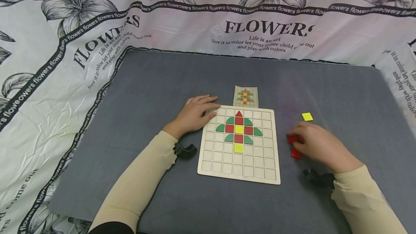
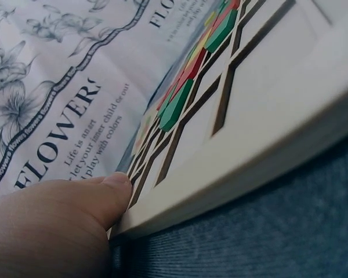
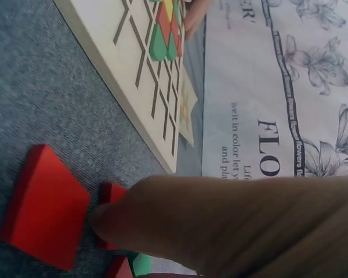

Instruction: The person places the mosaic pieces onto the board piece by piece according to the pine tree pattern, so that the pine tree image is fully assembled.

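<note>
The red tile (image 1: 291,139) under the right hand (image 1: 313,143) lies just to the right of the wooden board (image 1: 218,156), level with its middle rows. The right fingers are bent down over it with the thumb against it, in what looks like a pinch; whether it is off the surface (image 1: 162,78) I cannot tell. A second red tile (image 1: 296,153) sits beside it, a little nearer the person, and the right wrist view shows a green piece (image 3: 141,264) at its lower edge.

The step in hand appears to be picking a tile from this group; the next move seems to call for a firm hold on one tile alone, lifted clear of its neighbour and carried toward the board's bare cells.

The board's cells hold a red triangle (image 1: 239,114), four red squares (image 1: 238,121), two yellow squares (image 1: 238,129) and six rounded green pieces (image 1: 220,128); many other cells are bare. The left hand (image 1: 192,115) rests at the board's far left corner, its fingers extended.

Beyond the board's far edge lies a patterned card (image 1: 255,93), and to its right, beyond the right hand, a yellow tile (image 1: 307,117). Farther out hangs flower-printed cloth (image 1: 182,28).
</note>
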A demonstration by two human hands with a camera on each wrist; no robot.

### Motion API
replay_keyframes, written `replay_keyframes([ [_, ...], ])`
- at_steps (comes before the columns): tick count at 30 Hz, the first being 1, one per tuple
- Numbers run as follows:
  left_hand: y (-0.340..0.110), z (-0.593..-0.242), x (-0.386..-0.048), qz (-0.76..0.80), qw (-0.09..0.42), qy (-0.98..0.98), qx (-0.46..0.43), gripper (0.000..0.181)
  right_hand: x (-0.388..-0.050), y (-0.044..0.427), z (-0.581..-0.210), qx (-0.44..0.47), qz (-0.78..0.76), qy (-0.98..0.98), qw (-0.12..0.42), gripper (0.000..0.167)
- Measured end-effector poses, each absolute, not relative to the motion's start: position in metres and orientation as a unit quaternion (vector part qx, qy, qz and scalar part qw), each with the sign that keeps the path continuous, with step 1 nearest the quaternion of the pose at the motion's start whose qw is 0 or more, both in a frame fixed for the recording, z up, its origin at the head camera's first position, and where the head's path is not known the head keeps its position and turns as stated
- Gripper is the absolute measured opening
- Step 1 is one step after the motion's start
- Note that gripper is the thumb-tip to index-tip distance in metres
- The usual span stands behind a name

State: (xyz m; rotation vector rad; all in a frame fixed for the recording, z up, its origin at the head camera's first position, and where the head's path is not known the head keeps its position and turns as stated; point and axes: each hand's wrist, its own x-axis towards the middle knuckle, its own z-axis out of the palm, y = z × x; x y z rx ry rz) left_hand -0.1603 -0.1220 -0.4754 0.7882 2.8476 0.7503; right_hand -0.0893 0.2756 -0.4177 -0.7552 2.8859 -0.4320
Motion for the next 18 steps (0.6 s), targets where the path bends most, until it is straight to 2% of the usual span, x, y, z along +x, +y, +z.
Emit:
replay_keyframes([
  [11,-0.123,-0.479,-0.161,0.247,0.044,0.932,0.261,0.044,-0.105,0.261,-0.418,-0.224,-0.138,0.960,0.095,0.011],
  [18,-0.123,-0.481,-0.162,0.245,0.043,0.932,0.264,0.044,-0.107,0.241,-0.405,-0.216,-0.149,0.959,0.105,0.015],
])
